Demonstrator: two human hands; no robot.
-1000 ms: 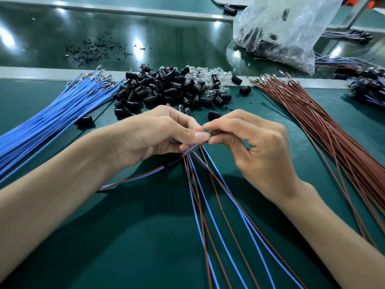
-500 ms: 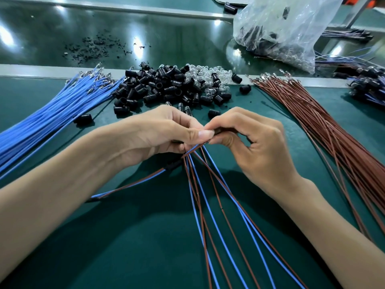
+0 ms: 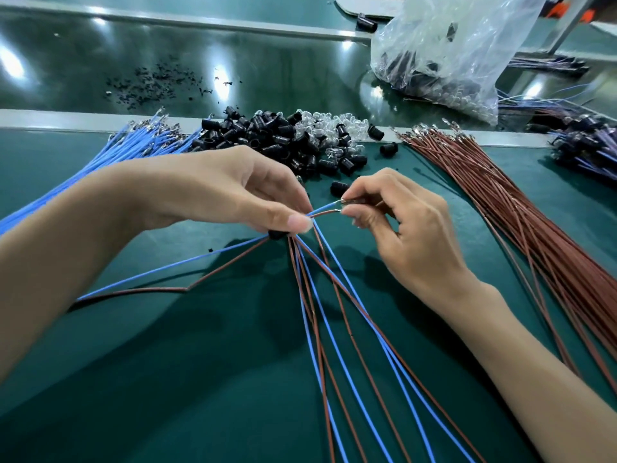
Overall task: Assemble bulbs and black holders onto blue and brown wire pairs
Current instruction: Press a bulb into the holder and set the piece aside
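Head view, left hand (image 3: 230, 195): pinches the fanned wire pairs (image 3: 337, 329), a black holder (image 3: 277, 234) under its thumb.
Right hand (image 3: 404, 235): fingertips pinch one pair's bare terminals (image 3: 342, 206).
Risk: I judge the terminals may splay or slip from so slight a grip; loose pairs could tangle.
Supply: holder pile (image 3: 267, 142) and bulbs (image 3: 334, 127) lie just beyond.
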